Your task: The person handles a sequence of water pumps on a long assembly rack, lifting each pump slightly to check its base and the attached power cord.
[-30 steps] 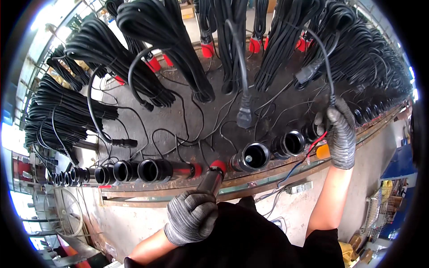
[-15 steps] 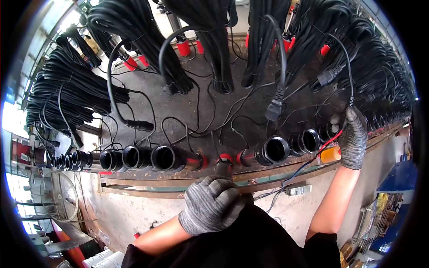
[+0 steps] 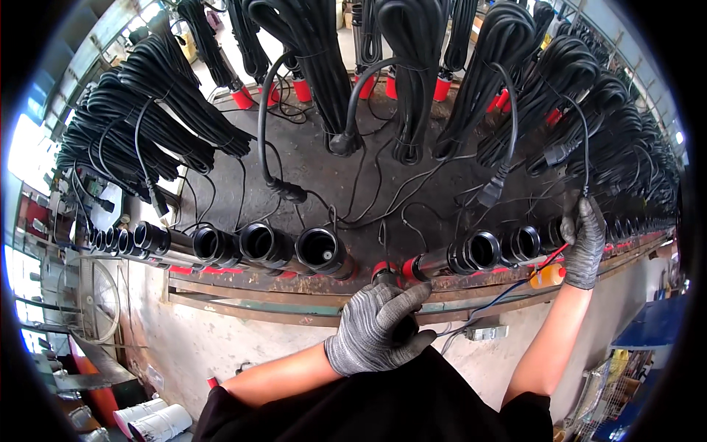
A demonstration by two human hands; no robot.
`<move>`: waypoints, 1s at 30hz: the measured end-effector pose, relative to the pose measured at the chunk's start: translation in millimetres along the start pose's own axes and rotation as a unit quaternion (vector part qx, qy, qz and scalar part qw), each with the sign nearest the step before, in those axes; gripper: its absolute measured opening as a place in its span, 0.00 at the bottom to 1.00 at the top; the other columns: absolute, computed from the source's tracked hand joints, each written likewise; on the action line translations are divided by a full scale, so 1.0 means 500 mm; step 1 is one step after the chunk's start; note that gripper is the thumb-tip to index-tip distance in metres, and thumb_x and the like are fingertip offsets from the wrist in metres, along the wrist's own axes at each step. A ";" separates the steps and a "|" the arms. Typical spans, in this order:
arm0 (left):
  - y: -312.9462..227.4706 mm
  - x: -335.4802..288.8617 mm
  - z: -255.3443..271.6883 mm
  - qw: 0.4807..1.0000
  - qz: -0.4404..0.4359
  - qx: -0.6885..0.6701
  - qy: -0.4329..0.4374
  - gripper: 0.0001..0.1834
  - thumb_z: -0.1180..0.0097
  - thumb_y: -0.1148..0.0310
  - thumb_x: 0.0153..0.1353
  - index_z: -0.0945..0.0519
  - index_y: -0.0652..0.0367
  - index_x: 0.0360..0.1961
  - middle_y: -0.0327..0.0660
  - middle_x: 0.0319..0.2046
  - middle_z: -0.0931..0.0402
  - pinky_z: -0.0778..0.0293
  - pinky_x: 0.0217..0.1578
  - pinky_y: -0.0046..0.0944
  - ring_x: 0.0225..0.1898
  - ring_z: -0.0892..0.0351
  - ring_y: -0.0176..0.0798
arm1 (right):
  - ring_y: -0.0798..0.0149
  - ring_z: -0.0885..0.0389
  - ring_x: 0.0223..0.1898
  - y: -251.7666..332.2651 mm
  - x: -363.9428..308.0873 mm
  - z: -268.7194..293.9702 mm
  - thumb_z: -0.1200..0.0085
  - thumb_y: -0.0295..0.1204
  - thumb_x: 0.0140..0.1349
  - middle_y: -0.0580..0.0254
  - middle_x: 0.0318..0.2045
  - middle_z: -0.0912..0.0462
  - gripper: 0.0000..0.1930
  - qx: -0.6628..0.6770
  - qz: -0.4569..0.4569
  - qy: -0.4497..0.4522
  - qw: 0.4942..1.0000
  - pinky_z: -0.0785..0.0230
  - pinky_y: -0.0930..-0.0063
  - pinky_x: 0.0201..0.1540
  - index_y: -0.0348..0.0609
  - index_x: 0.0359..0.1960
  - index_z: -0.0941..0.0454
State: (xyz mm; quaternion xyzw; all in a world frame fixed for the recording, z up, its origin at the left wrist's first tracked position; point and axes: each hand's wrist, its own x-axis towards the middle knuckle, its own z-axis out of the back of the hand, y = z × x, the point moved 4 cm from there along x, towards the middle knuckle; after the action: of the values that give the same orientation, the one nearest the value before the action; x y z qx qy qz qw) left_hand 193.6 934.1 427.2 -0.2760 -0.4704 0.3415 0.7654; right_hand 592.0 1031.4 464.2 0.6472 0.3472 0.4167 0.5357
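Note:
My left hand (image 3: 372, 331), in a grey knit glove, is wrapped round a black tube with a red end (image 3: 384, 271) at the table's near edge. Between thumb and forefinger, the tube's dark open mouth shows. Farther right, my gloved right hand (image 3: 585, 247) is closed round the end of a black cable (image 3: 586, 166) hanging from a coil; the cable's tip is hidden in the fingers. A red wire (image 3: 554, 256) runs from that hand down to the left. Beside the left hand lie more black tubes, one open-mouthed (image 3: 322, 250) to its left, another (image 3: 482, 250) to its right.
Bundled black cables (image 3: 416, 88) stand across the table (image 3: 309, 169), some with hanging plugs (image 3: 492, 191). Loose thin cords cross the tabletop. An orange bottle (image 3: 546, 277) is near my right wrist. Below the table edge are a grey box (image 3: 486, 333) and white buckets (image 3: 158, 421).
The view has shifted, so the table's contents sit farther right. My left thumb and forefinger have parted, uncovering the tube's mouth. The right hand keeps its hold on the cable end.

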 end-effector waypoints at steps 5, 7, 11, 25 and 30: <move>0.013 -0.005 -0.002 1.000 0.003 -0.018 0.018 0.40 0.24 0.64 0.50 0.27 0.59 0.65 0.43 0.33 0.19 0.25 0.38 0.52 0.33 0.19 0.52 | 0.80 0.32 0.17 -0.005 -0.002 -0.001 0.38 0.41 0.69 0.68 0.27 0.19 0.16 -0.032 0.016 -0.029 0.999 0.47 0.86 0.17 0.40 0.46 0.19; 0.013 -0.006 -0.003 1.000 -0.007 -0.022 0.001 0.40 0.24 0.64 0.50 0.27 0.59 0.65 0.43 0.33 0.19 0.24 0.38 0.52 0.34 0.19 0.52 | 0.81 0.33 0.17 -0.002 -0.003 -0.006 0.38 0.41 0.69 0.71 0.26 0.21 0.16 -0.044 0.017 -0.013 0.999 0.48 0.86 0.17 0.41 0.46 0.19; 0.008 -0.001 -0.003 1.000 -0.024 -0.012 -0.014 0.41 0.24 0.65 0.50 0.27 0.59 0.65 0.43 0.32 0.19 0.25 0.38 0.52 0.32 0.20 0.52 | 0.80 0.34 0.16 -0.011 0.002 0.006 0.37 0.44 0.68 0.70 0.26 0.20 0.20 -0.076 0.031 -0.005 0.997 0.48 0.86 0.17 0.39 0.49 0.19; 0.004 -0.001 -0.011 1.000 -0.025 0.016 -0.006 0.41 0.24 0.63 0.50 0.27 0.61 0.65 0.43 0.32 0.20 0.25 0.38 0.51 0.33 0.20 0.51 | 0.82 0.39 0.14 0.000 -0.011 -0.015 0.39 0.49 0.69 0.73 0.22 0.25 0.20 -0.089 0.036 0.006 0.995 0.54 0.86 0.16 0.44 0.45 0.20; 0.009 0.007 -0.011 0.998 -0.054 0.007 -0.022 0.37 0.23 0.60 0.53 0.26 0.63 0.60 0.40 0.29 0.21 0.27 0.30 0.45 0.28 0.22 0.44 | 0.82 0.39 0.14 0.004 -0.014 -0.025 0.39 0.49 0.69 0.73 0.22 0.25 0.21 -0.079 0.043 0.019 0.996 0.53 0.86 0.16 0.44 0.48 0.19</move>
State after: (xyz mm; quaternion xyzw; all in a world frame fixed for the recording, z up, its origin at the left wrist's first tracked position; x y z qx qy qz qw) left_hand 198.3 938.9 423.3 -0.2375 -0.4992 0.3087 0.7740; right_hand 577.9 1029.8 465.9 0.6090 0.2951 0.4777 0.5602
